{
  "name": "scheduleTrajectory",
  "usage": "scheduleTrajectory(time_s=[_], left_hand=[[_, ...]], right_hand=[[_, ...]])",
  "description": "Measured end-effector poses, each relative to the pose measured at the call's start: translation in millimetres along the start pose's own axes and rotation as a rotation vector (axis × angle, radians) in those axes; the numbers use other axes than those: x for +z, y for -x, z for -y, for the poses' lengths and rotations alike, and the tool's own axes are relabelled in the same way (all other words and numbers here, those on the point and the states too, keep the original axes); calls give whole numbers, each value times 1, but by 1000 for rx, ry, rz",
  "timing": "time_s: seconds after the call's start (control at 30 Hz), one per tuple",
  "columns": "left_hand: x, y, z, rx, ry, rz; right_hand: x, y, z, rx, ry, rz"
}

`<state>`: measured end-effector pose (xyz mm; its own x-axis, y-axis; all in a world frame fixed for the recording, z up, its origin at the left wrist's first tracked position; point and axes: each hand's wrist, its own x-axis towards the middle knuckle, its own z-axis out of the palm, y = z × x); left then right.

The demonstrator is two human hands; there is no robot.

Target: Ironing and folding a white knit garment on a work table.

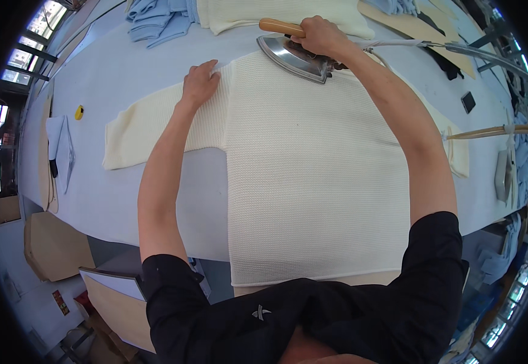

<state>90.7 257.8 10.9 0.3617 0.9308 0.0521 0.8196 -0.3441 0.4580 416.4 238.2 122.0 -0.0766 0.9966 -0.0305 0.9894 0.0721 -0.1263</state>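
A cream knitted sweater [312, 176] lies spread out on the table, its hem toward me and a sleeve out to each side. My right hand [321, 36] is closed round the wooden handle of a steam iron [294, 56]. The iron rests at the sweater's far edge, near the neckline, its metal plate partly under my hand. My left hand [201, 84] lies on the top of the left sleeve [155, 121], close to the shoulder seam, with its fingers extended and holding nothing. My right forearm hides part of the right side of the sweater.
Folded light-blue garments [162, 21] and another cream knit [282, 15] lie along the far side of the white table [197, 206]. A hose [494, 56] runs from the iron to the right. A yellow tape measure [79, 112] sits at left, a dark phone [468, 102] at right.
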Motion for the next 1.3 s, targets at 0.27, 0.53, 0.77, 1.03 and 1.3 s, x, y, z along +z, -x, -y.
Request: scheduleTrajectory(time_s=[0.27, 0.53, 0.77, 1.03, 1.3], left_hand=[[-5, -29, 2, -242, 10, 172], [-2, -35, 12, -275, 119, 143], [11, 31, 41, 255, -270, -236], [4, 30, 68, 68, -139, -3], [0, 29, 76, -44, 83, 157]], right_hand=[[13, 10, 25, -51, -4, 20], [29, 11, 43, -180, 11, -54], [44, 11, 44, -292, -35, 34], [19, 127, 131, -502, -72, 229], [31, 188, 123, -732, -131, 214]])
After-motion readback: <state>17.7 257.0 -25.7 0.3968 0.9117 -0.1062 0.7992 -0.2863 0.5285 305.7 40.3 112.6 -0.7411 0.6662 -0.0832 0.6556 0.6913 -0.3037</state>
